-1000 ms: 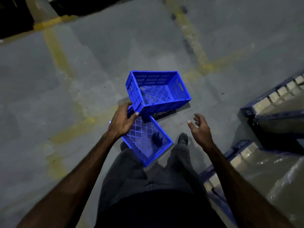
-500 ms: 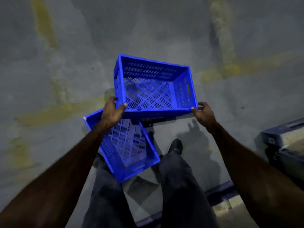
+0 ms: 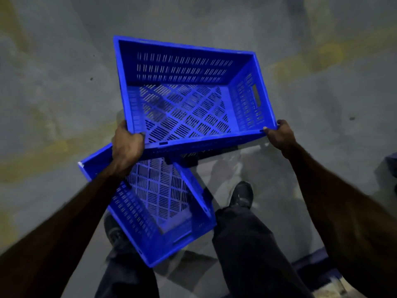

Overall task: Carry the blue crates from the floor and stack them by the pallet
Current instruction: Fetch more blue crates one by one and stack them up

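Note:
An empty blue slotted crate (image 3: pixel 189 97) fills the middle of the view, tilted and raised off the floor. My left hand (image 3: pixel 126 145) grips its near left corner and my right hand (image 3: pixel 278 134) grips its near right corner. A second blue crate (image 3: pixel 159 203) lies on the floor below it, turned at an angle, partly hidden by the upper crate and my left forearm. It sits between my feet.
The floor (image 3: pixel 64 87) is grey concrete with faded yellow lines (image 3: pixel 305 65). My shoes (image 3: pixel 241 194) stand beside the lower crate. The blue edge of a pallet (image 3: pixel 311 261) shows at the bottom right, and a dark object (image 3: pixel 392 166) sits at the right edge.
My right hand has reached in and taken the upper crate's right corner. With both hands on it, the crate has risen toward the camera. My head has tipped down, and the pallet has slid nearly out of view.

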